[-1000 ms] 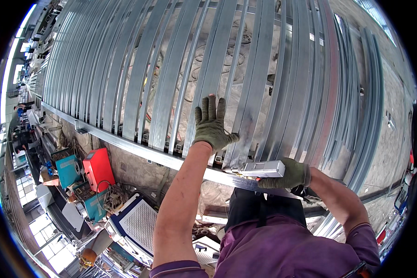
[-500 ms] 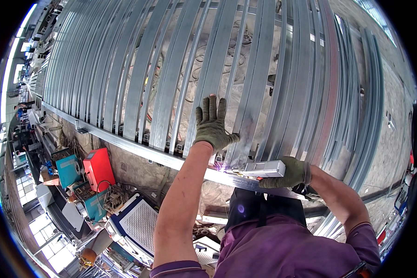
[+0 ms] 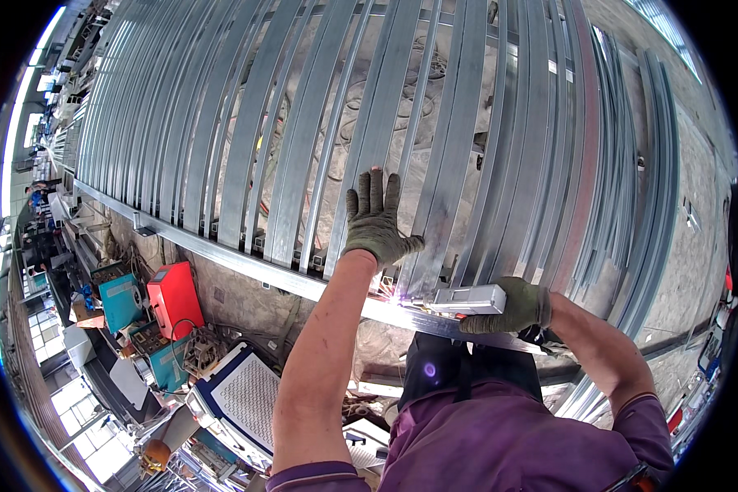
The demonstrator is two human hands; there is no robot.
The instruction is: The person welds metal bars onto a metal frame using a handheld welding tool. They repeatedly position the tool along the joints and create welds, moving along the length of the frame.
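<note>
My left hand (image 3: 375, 223), in a dark green work glove, lies flat with its fingers spread on the grey metal tubes (image 3: 379, 123). My right hand (image 3: 517, 307), gloved the same way, is closed around a silver, box-shaped welding torch (image 3: 469, 300). The torch points left, and its tip meets a bright white-violet glow beside a tube end. That glow sits at the near metal rail (image 3: 303, 283), which runs along the ends of the tubes. My right fingers are partly hidden behind the torch body.
Long thin metal profiles (image 3: 654, 189) lie stacked at the right. Below left of the rail stand a red machine (image 3: 175, 300), teal machines (image 3: 121, 302) and a white and blue case (image 3: 242, 394). Cables and hoses (image 3: 201, 353) are tangled on the floor near them.
The welding glow has shifted very slightly to the right and looks whiter. Both hands stay almost exactly where they were.
</note>
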